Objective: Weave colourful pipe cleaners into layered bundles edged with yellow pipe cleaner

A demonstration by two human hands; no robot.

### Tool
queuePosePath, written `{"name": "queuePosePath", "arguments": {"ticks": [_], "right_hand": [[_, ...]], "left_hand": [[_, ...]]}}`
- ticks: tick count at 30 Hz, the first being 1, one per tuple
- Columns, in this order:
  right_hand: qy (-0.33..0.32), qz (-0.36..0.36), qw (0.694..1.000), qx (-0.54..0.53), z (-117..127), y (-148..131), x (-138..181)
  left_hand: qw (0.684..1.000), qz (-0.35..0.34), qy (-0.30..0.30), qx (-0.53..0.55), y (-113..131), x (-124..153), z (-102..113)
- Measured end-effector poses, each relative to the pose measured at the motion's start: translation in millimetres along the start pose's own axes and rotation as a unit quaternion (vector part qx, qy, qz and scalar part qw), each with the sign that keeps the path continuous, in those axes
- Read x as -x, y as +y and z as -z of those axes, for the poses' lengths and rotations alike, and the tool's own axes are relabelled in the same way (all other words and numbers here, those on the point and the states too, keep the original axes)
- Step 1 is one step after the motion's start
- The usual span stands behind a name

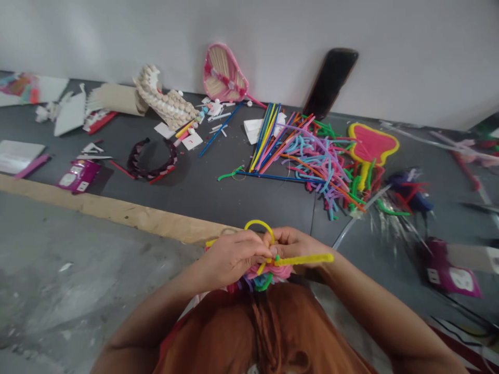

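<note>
Close to my body, my left hand (239,254) and my right hand (294,244) meet with their fingertips pinched together. Between them is a yellow pipe cleaner (304,259), bent into a loop above the fingers, with one straight end sticking out to the right. Below the fingers sits a bundle of pink, green, blue and purple fuzzy pipe cleaners (263,280), partly covered by both hands. Which hand carries the bundle's weight is hidden.
A heap of loose pipe cleaners (315,156) lies across the dark table (187,197). Nearby are a pink-and-yellow fuzzy shape (372,143), a phone (329,83) leaning on the wall, a pink-rimmed fan (224,75), a dark braided headband (152,161) and purple packets (80,175).
</note>
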State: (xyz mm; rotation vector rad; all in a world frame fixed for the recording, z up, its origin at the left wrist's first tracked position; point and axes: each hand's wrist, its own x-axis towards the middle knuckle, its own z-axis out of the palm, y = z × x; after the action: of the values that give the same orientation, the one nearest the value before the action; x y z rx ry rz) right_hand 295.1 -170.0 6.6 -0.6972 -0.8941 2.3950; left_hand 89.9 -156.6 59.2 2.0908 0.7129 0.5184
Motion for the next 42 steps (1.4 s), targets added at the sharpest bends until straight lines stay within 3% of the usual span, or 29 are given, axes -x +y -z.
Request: {"name": "queuePosePath", "arguments": {"ticks": [4,8,12,18,21,25,27,30,35,42], "right_hand": [[0.067,0.029,0.997,-0.014,-4,5,3],[0.138,0.025,0.976,0.169,4,-4,20],[0.244,0.058,0.875,0.415,5,-18,45],[0.357,0.191,0.753,0.519,6,-24,47],[0.331,0.236,0.706,0.580,8,-32,32],[0.276,0.230,0.663,0.656,4,-51,10],[0.247,0.205,0.657,0.682,3,-59,1],[0.219,0.177,0.676,0.681,5,-64,-7],[0.275,0.152,0.730,0.607,10,-60,-9],[0.218,0.182,0.707,0.648,6,-64,-16]], "left_hand": [[1.000,0.004,-0.003,-0.011,-1,1,-3],[1.000,0.001,-0.014,-0.021,-3,0,-2],[1.000,0.006,-0.006,-0.027,-7,-4,-1],[1.000,-0.015,-0.010,-0.022,-8,-5,-2],[0.999,-0.020,-0.031,-0.030,-4,-4,-2],[0.998,-0.025,-0.040,-0.046,0,-2,-1],[0.998,-0.027,-0.038,-0.048,1,0,0],[0.998,-0.031,-0.030,-0.045,1,1,0],[0.998,-0.027,-0.040,-0.038,1,0,0],[0.998,-0.039,-0.035,-0.044,1,-1,0]]}}
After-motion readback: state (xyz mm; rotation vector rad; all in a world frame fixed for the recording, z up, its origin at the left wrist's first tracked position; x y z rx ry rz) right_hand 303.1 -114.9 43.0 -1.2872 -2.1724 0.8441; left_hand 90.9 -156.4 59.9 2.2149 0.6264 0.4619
